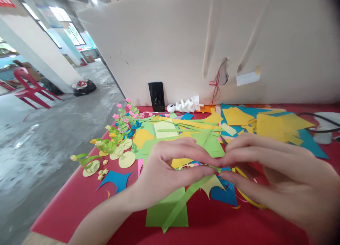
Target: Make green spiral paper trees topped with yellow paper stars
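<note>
A long green paper strip (183,199) runs up from the table's near side to my fingertips. My left hand (170,167) pinches its upper end between thumb and forefinger. Against it, my right hand (268,174) is closed in a pinch on the same end, and the fingertips of both hands nearly meet. Fingers partly hide the small piece of strip between them. Under the strip lies a green paper sheet (151,216). Below the hands are blue paper scraps (225,195) and a pale yellow cut-out scrap (212,186). A dark pointed tip (224,141) shows behind my right fingers.
Paper plants on round bases (91,168) line the red table's (66,209) left edge. A black phone (157,96) leans on the white panel (170,43), near crumpled tissue (187,105). Yellow paper pieces (268,126) and a black cable (322,116) lie at right.
</note>
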Available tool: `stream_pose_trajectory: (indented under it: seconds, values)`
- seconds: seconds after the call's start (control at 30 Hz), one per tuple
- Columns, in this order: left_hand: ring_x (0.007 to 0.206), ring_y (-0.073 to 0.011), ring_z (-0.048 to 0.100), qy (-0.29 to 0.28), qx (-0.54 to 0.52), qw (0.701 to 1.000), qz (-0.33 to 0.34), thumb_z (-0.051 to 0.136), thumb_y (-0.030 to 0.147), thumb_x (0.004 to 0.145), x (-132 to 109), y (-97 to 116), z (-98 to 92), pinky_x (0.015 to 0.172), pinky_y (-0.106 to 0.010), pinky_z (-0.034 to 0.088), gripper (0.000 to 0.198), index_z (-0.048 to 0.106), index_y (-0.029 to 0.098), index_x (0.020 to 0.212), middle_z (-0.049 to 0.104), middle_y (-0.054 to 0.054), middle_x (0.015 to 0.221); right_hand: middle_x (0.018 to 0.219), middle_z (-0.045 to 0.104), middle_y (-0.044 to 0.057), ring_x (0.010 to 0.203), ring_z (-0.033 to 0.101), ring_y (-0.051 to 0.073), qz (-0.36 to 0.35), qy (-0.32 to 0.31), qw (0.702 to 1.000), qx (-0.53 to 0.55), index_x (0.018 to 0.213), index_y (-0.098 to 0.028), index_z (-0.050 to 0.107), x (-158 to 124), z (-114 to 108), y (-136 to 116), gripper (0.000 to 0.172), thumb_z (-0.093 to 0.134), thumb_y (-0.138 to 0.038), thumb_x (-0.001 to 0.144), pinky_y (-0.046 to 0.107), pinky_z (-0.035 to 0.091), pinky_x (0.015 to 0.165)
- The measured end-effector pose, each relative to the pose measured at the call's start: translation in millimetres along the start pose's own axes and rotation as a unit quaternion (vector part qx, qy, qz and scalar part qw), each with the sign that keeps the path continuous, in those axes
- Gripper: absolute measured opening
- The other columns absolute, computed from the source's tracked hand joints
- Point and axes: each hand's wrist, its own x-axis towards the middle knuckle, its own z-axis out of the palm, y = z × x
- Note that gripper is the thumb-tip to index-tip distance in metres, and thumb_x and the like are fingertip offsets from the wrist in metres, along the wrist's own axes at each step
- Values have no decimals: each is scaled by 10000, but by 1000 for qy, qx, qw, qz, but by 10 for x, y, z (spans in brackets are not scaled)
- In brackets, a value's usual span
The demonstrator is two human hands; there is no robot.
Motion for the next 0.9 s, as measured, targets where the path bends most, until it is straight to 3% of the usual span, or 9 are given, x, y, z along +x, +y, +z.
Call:
stream_pose_trajectory:
  seconds: [0.37, 0.57, 0.9]
  values:
    - [781, -155, 650, 16, 13, 999, 33, 700, 153, 748, 10, -16, 14, 830, -295, 517, 126, 750, 188, 859, 735, -39, 804, 725, 651, -48, 626, 614, 76, -89, 99, 979, -157, 787, -228, 562, 26, 44, -68, 115, 593, -118, 805, 194, 475, 571]
    - [767, -128, 655, 27, 34, 999, 25, 695, 131, 754, -2, -30, 4, 812, -254, 529, 98, 730, 195, 820, 726, -8, 781, 692, 664, -32, 589, 612, 55, -159, 81, 963, -204, 786, -195, 575, 55, 37, -38, 122, 526, -109, 856, 198, 448, 564]
    - [686, -86, 666, 55, 94, 992, 60, 713, 124, 735, -15, -23, 25, 1039, -309, 435, 80, 702, 193, 773, 744, 36, 761, 754, 649, -17, 657, 612, 74, -136, 64, 972, -179, 828, -205, 567, 26, 25, 9, 62, 556, -149, 851, 214, 457, 609]
